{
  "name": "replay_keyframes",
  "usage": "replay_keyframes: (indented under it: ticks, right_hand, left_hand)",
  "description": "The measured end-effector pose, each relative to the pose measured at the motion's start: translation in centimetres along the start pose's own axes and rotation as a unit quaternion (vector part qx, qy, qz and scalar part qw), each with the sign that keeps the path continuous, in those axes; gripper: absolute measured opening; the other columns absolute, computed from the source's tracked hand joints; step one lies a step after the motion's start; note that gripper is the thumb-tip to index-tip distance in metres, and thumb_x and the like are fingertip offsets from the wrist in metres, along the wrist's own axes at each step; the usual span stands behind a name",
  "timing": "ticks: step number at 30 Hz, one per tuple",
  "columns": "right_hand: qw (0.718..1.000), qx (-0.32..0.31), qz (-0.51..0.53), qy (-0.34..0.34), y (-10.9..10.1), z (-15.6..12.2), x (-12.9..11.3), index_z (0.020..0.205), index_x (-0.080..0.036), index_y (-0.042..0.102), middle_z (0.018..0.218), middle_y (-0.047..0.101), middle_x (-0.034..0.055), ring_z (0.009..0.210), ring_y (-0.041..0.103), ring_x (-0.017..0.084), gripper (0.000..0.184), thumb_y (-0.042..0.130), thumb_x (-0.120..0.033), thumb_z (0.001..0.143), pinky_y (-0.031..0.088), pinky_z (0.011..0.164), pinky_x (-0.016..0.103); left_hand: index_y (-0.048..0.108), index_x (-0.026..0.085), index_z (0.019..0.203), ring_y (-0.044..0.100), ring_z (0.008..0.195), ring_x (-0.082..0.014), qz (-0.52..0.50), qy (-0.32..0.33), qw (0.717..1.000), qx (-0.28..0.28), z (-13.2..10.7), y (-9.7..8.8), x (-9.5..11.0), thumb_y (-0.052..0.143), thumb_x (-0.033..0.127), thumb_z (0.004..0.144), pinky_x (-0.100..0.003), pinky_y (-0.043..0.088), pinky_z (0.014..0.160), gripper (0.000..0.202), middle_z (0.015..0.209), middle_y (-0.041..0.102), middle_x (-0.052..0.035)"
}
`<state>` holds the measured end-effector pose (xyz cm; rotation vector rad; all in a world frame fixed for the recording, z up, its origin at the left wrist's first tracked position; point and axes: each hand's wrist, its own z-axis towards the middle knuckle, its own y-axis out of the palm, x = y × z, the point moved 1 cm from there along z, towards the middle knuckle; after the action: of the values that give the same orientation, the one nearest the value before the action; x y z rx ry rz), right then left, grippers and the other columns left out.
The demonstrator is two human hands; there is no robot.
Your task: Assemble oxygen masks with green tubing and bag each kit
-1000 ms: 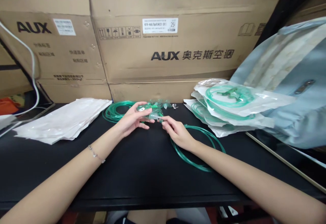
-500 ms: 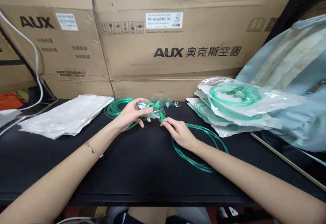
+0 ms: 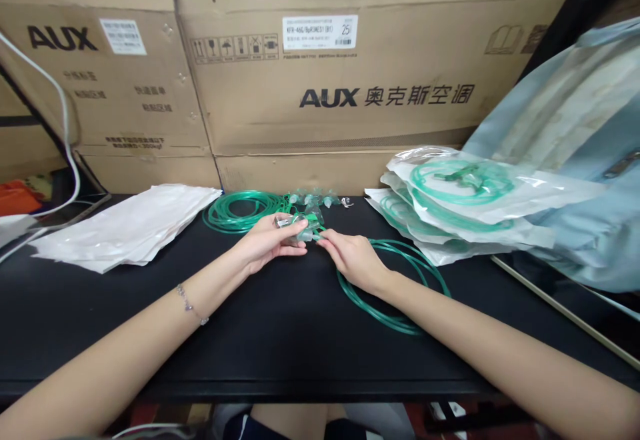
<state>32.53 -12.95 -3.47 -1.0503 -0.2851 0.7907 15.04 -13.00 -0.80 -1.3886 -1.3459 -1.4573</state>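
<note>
My left hand (image 3: 275, 243) is closed around a clear greenish oxygen mask (image 3: 301, 225), thumb on top and fingers beneath. Between the thumb and fingers of my right hand (image 3: 354, 261) is the end of a green tube (image 3: 320, 232), pinched right at the mask; whether the two are joined is hidden. Loops of coiled green tubing (image 3: 383, 320) lie on the black table (image 3: 240, 353) under and beside my right wrist. Behind my left hand rests another coil of green tubing (image 3: 225, 212). Small clear plastic fittings (image 3: 314, 197) sit just beyond the mask.
White flat pouches (image 3: 125, 227) are stacked at the left. To the right is a pile of clear-fronted bags (image 3: 460, 207) holding green tubing, beside a pale blue bag (image 3: 565, 153). Large cardboard boxes (image 3: 350, 120) wall off the back. A white cable (image 3: 65, 113) hangs at the left.
My left hand has come lower and nearer with the mask, uncovering more of the coil behind it. My right fingers stay at the tube end, close against the mask.
</note>
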Motion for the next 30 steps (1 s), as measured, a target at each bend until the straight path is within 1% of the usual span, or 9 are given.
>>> replay_keyframes:
  ticks: [4, 8, 10, 13, 16, 18, 23, 26, 30]
  right_hand:
    - [0.996, -0.008, 0.056, -0.063, -0.6, 0.1, 0.4, 0.090, -0.015, 0.055, 0.072, 0.064, 0.0048, 0.059, 0.058, 0.014, 0.026, 0.032, -0.028, 0.092, 0.037, 0.055, 0.021]
    - [0.989, -0.016, 0.105, -0.104, -1.0, 0.2, 0.3, 0.088, -0.015, 0.054, 0.064, 0.059, 0.0019, 0.049, 0.049, 0.010, 0.025, 0.033, -0.026, 0.092, 0.034, 0.051, 0.020]
    - [0.988, -0.013, 0.117, -0.100, -1.2, 0.2, 0.2, 0.087, -0.015, 0.054, 0.063, 0.057, 0.0012, 0.048, 0.047, 0.010, 0.025, 0.033, -0.026, 0.091, 0.034, 0.051, 0.020]
    - [0.991, -0.017, 0.111, -0.077, -1.3, 0.2, 0.0, 0.086, -0.015, 0.054, 0.062, 0.057, 0.0012, 0.049, 0.048, 0.010, 0.025, 0.032, -0.027, 0.092, 0.034, 0.052, 0.020]
    - [0.993, -0.042, 0.077, -0.077, -1.1, 0.0, -0.1, 0.086, -0.015, 0.054, 0.066, 0.059, 0.0031, 0.054, 0.052, 0.013, 0.025, 0.033, -0.026, 0.091, 0.035, 0.053, 0.021]
    - [0.994, -0.051, 0.060, -0.072, -1.0, -0.1, -0.1, 0.086, -0.016, 0.054, 0.068, 0.060, 0.0042, 0.056, 0.054, 0.014, 0.025, 0.033, -0.027, 0.091, 0.035, 0.054, 0.022]
    - [0.995, -0.032, 0.084, -0.036, -1.0, 0.0, -0.2, 0.084, -0.017, 0.052, 0.062, 0.054, 0.0009, 0.050, 0.049, 0.012, 0.026, 0.030, -0.029, 0.092, 0.034, 0.052, 0.021]
    - [0.995, -0.040, 0.086, -0.044, -1.6, 0.5, -0.1, 0.084, -0.017, 0.051, 0.061, 0.052, -0.0003, 0.050, 0.046, 0.011, 0.027, 0.029, -0.030, 0.093, 0.033, 0.052, 0.021]
    - [0.995, -0.058, 0.029, -0.080, -2.5, 1.0, 0.3, 0.089, -0.017, 0.051, 0.067, 0.055, 0.0019, 0.060, 0.050, 0.014, 0.027, 0.029, -0.033, 0.093, 0.035, 0.058, 0.023]
  left_hand:
    - [0.054, 0.012, 0.079, 0.057, 0.052, -0.0065, -0.004, -0.004, 0.998, -0.065, -0.3, 0.0, 0.4, 0.066, 0.019, 0.073, -0.027, 0.056, 0.060, 0.015, 0.065, 0.059, 0.0009]
    - [0.057, 0.011, 0.078, 0.057, 0.051, -0.0063, -0.019, -0.047, 0.993, -0.103, -0.4, -0.3, 0.8, 0.062, 0.018, 0.076, -0.023, 0.055, 0.058, 0.009, 0.066, 0.060, -0.0008]
    - [0.057, 0.011, 0.079, 0.057, 0.052, -0.0065, -0.025, -0.057, 0.992, -0.113, -0.3, -0.4, 0.9, 0.061, 0.018, 0.077, -0.023, 0.055, 0.059, 0.008, 0.067, 0.061, -0.0014]
    - [0.058, 0.011, 0.079, 0.057, 0.053, -0.0061, -0.025, -0.047, 0.991, -0.124, -0.3, -0.3, 0.7, 0.061, 0.019, 0.077, -0.023, 0.056, 0.061, 0.009, 0.068, 0.060, -0.0009]
    - [0.057, 0.012, 0.079, 0.055, 0.052, -0.0053, -0.007, -0.035, 0.992, -0.124, -0.4, -0.1, 0.3, 0.064, 0.020, 0.074, -0.026, 0.056, 0.062, 0.011, 0.068, 0.059, 0.0004]
    - [0.057, 0.012, 0.079, 0.054, 0.051, -0.0050, -0.006, -0.030, 0.994, -0.108, -0.5, 0.1, 0.1, 0.065, 0.019, 0.073, -0.026, 0.056, 0.062, 0.012, 0.068, 0.059, 0.0007]
    - [0.057, 0.011, 0.074, 0.054, 0.051, -0.0049, -0.060, -0.034, 0.995, -0.077, -0.4, 0.6, -0.1, 0.061, 0.019, 0.077, -0.024, 0.056, 0.064, 0.010, 0.063, 0.059, -0.0001]
    - [0.055, 0.010, 0.071, 0.056, 0.050, -0.0060, -0.092, -0.044, 0.992, -0.078, -0.2, 0.5, 0.2, 0.057, 0.018, 0.080, -0.022, 0.056, 0.059, 0.012, 0.059, 0.058, -0.0009]
    - [0.054, 0.010, 0.073, 0.058, 0.047, -0.0076, -0.104, -0.031, 0.990, -0.086, 0.0, 0.1, 0.6, 0.053, 0.014, 0.082, -0.020, 0.054, 0.049, 0.010, 0.060, 0.058, -0.0013]
